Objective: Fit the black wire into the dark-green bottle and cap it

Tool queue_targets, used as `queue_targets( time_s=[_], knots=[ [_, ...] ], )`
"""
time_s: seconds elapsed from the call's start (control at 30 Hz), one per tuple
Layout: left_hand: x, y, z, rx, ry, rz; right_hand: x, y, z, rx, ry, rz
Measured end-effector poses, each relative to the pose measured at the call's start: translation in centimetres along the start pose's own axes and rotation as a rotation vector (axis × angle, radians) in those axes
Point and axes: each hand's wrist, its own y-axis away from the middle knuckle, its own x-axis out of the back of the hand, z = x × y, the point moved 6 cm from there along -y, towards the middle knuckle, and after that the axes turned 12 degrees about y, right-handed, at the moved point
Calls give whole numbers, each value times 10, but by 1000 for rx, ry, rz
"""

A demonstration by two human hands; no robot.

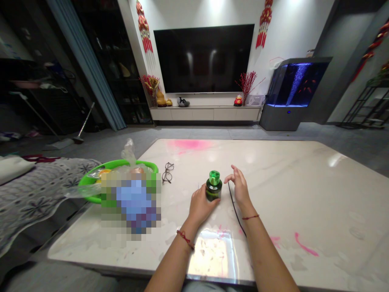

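A small dark green bottle (213, 188) with a bright green cap stands upright on the white marble table (304, 190). My left hand (200, 205) is wrapped round the bottle's lower left side, holding it. My right hand (239, 185) hovers just right of the bottle with its fingers spread and nothing in it. A thin black cord (233, 205) lies on the table under my right wrist. Both wrists wear a red string.
A green plastic basket (100, 174) with a plastic bag sits at the table's left edge, next to a blurred-out patch. A pair of glasses (167, 172) lies near it. Pink marks stain the tabletop. A patterned sofa cover is at far left; a TV wall and fish tank stand beyond.
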Motion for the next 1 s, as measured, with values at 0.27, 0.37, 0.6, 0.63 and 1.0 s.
queue_targets(
  time_s=[0.27, 0.37, 0.6, 0.63, 1.0],
  knots=[
    [0, -1, -1, 7, 40, -3, -15, 3, 4, -54, -51, -138],
    [0, 0, 0, -14, 35, 0, -13, 2, 4, -56, -35, -97],
    [-1, -2, -3, -26, 31, 7, -13, 4, -2, -61, -58, -158],
    [-2, -2, -3, -33, 34, 4, -19, 7, -4, -48, -78, -240],
    [-1, -2, -3, 29, 25, -8, -27, 10, -8, 161, 193, -262]
  ],
)
